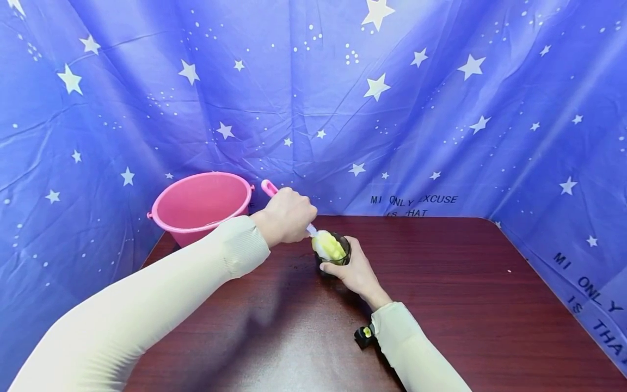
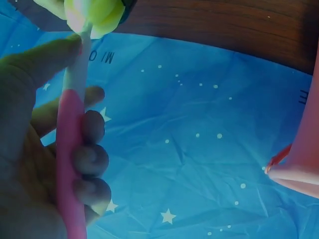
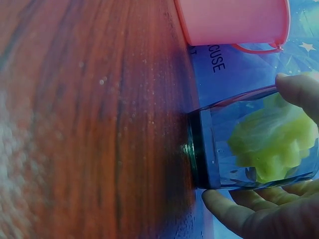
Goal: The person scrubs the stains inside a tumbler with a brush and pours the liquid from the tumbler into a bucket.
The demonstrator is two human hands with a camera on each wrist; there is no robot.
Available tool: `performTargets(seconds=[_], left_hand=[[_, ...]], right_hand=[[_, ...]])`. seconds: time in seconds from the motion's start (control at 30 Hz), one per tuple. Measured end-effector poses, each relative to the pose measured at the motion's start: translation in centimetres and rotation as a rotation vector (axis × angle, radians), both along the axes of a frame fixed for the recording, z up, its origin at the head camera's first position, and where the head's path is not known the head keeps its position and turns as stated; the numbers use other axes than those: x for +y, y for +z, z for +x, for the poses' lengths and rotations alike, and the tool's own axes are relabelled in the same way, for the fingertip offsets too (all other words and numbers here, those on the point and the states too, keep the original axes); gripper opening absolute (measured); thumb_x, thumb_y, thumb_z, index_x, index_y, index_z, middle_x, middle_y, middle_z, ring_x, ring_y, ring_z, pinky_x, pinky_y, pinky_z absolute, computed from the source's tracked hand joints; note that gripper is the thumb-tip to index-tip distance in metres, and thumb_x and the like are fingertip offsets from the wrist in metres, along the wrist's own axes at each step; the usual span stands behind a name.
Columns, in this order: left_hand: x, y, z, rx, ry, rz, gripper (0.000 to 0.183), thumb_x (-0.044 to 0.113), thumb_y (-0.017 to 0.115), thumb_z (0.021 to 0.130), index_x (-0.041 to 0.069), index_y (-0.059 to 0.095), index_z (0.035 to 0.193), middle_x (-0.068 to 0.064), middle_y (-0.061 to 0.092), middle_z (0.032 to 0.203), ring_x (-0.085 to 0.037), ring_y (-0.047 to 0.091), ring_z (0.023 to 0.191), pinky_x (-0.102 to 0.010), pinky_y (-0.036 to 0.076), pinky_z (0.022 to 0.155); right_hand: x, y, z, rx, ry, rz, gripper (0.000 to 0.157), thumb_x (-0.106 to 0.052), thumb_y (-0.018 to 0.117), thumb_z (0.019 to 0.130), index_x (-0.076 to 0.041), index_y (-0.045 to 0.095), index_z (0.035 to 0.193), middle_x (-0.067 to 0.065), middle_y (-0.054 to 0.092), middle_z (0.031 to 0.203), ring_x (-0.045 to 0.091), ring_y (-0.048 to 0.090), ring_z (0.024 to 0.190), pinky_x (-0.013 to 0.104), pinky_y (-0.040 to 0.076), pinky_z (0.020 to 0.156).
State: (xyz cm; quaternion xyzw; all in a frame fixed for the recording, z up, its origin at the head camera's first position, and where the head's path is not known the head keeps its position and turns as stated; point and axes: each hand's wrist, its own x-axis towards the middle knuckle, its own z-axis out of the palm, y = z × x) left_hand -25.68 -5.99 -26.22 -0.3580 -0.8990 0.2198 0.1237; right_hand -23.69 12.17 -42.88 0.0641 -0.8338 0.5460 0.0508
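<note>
My left hand grips the pink-and-white handle of a cup brush, fingers curled round it and thumb lying along its upper part. The brush's yellow-and-white sponge head is at the mouth of a dark see-through glass, partly inside it. Through the glass wall in the right wrist view, the yellow sponge shows in the upper part of the glass. My right hand holds the glass between thumb and fingers from the right. The glass stands upright, its base at or very near the table.
A pink bucket stands at the table's back left, beyond my left forearm. Blue star-printed cloth hangs round the dark red wooden table. Small drops dot the wood near the glass. A small black device sits at my right wrist.
</note>
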Motion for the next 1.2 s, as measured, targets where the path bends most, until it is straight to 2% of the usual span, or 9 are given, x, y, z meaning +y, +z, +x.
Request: performTargets(seconds=[0.2,0.47,0.67,0.83,1.2], left_hand=[[-0.3,0.0,0.3,-0.007,-0.043,-0.009,0.026,0.043,0.071,0.080,0.018,0.072,0.085,-0.003,0.067,0.083,-0.025,0.064,0.075,-0.042,0.050,0.063],[-0.8,-0.3,0.5,0.051,-0.094,0.005,0.021,0.038,0.070,0.081,0.018,0.073,0.086,-0.005,0.065,0.082,-0.027,0.063,0.073,-0.041,0.049,0.060],[-1.1,-0.4,0.7,0.049,-0.079,0.026,0.019,0.036,0.069,0.082,0.018,0.073,0.085,-0.005,0.064,0.081,-0.027,0.063,0.073,-0.042,0.049,0.059],[-1.4,-0.5,0.9,0.046,-0.058,0.045,0.024,0.041,0.068,0.084,0.018,0.073,0.087,-0.004,0.063,0.080,-0.026,0.063,0.072,-0.041,0.049,0.059],[-2.3,-1.1,1.7,0.108,-0.051,0.099,0.025,0.041,0.069,0.083,0.016,0.072,0.083,-0.005,0.061,0.077,-0.026,0.061,0.067,-0.040,0.047,0.056]], right_hand=[[0.1,0.0,0.1,-0.001,0.000,-0.001,0.078,-0.021,0.086,0.067,-0.008,0.041,0.130,0.009,0.055,0.119,0.023,0.052,0.107,0.037,0.039,0.094],[0.2,-0.1,0.1,-0.005,-0.001,0.005,0.080,-0.022,0.086,0.067,-0.009,0.041,0.131,0.009,0.055,0.121,0.022,0.052,0.108,0.038,0.039,0.094],[0.2,-0.1,0.0,-0.003,0.002,0.005,0.080,-0.022,0.086,0.067,-0.009,0.041,0.131,0.009,0.055,0.121,0.022,0.052,0.108,0.038,0.039,0.095],[0.1,-0.1,0.0,-0.004,-0.003,0.006,0.080,-0.022,0.087,0.066,-0.009,0.041,0.131,0.009,0.055,0.121,0.022,0.052,0.108,0.038,0.038,0.095],[0.1,0.0,-0.1,0.004,0.001,-0.004,0.079,-0.022,0.087,0.066,-0.009,0.042,0.130,0.008,0.055,0.122,0.022,0.052,0.110,0.038,0.038,0.097]])
